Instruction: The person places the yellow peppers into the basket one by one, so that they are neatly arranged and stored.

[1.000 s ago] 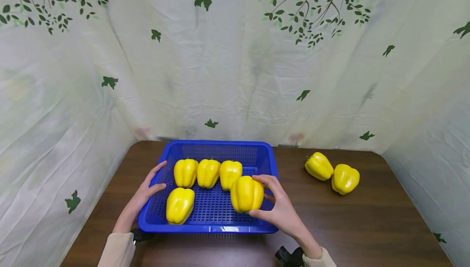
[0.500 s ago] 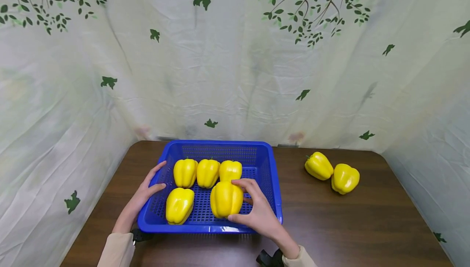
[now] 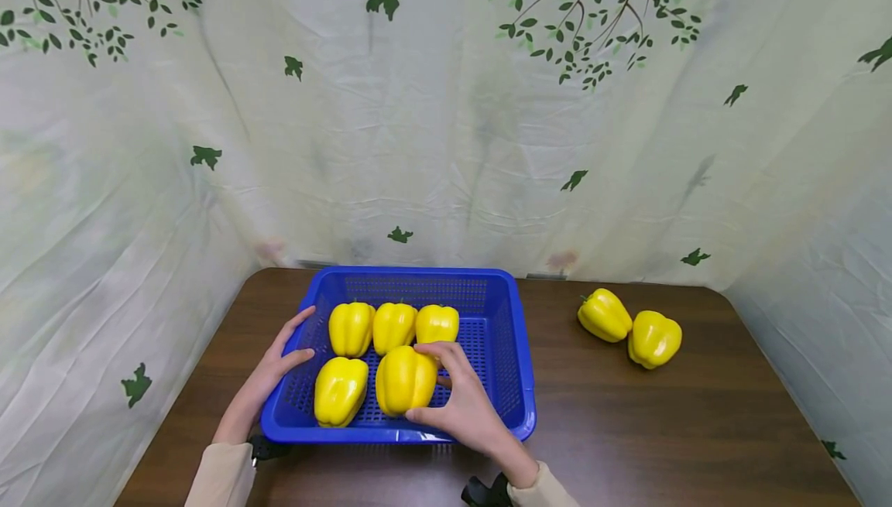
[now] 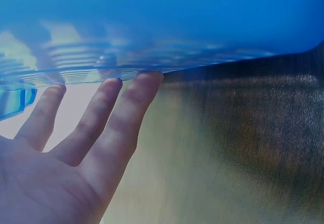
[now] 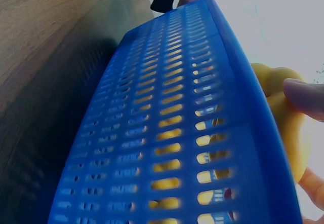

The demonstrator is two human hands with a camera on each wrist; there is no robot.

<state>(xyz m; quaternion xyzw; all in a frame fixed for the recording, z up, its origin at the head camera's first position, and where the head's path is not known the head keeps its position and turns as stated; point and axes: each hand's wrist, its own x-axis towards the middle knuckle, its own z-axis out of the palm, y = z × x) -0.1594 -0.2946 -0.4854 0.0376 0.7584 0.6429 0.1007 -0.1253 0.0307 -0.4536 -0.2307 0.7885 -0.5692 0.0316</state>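
My right hand (image 3: 463, 406) holds a yellow bell pepper (image 3: 404, 383) between thumb and fingers, low over the front half of the blue plastic basket (image 3: 527, 414). In the right wrist view the held pepper (image 5: 287, 127) shows above the rim, with my thumb (image 5: 308, 98) against it. Another yellow pepper (image 3: 341, 391) lies just left of it, and three more, including the middle pepper (image 3: 394, 329), stand in a row behind. At the basket's left side, my left hand (image 3: 268, 371) grips the rim, thumb over it; the left wrist view shows its fingertips (image 4: 152, 77) touching the outer wall.
Two yellow peppers, a rear one (image 3: 605, 315) and a front one (image 3: 655, 340), lie side by side on the brown wooden table (image 3: 683, 429) to the right. A pale leaf-printed curtain (image 3: 453, 143) hangs behind the table and along both sides.
My right hand has carried the held pepper leftward across the basket, from its right part to beside the front-left pepper. The left hand and the basket have stayed in place.
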